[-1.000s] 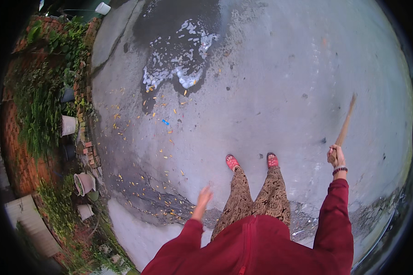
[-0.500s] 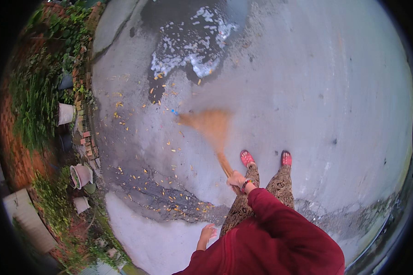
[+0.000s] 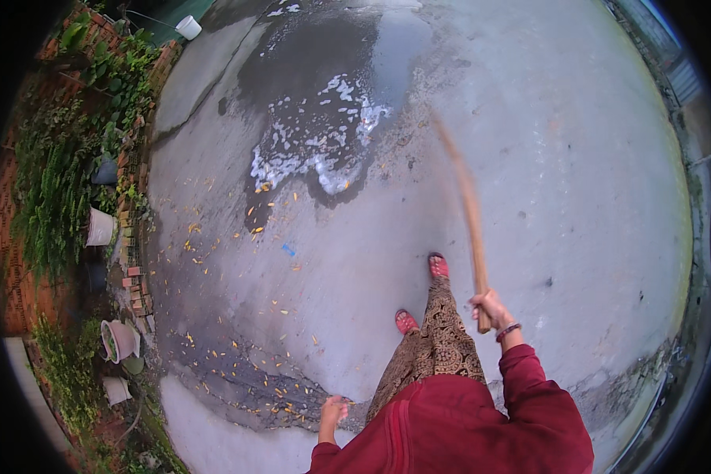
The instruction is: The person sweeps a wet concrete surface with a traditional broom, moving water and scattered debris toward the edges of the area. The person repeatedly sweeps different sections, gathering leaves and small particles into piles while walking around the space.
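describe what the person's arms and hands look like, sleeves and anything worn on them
Both arms wear long dark red sleeves ending at the wrists. The right hand is bare, with a beaded bracelet just above the cuff. The left hand is bare too; no ring, watch or glove shows on it.

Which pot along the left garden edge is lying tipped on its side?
The pinkish pot low on the left, mouth facing sideways; the white pot further up stands upright.
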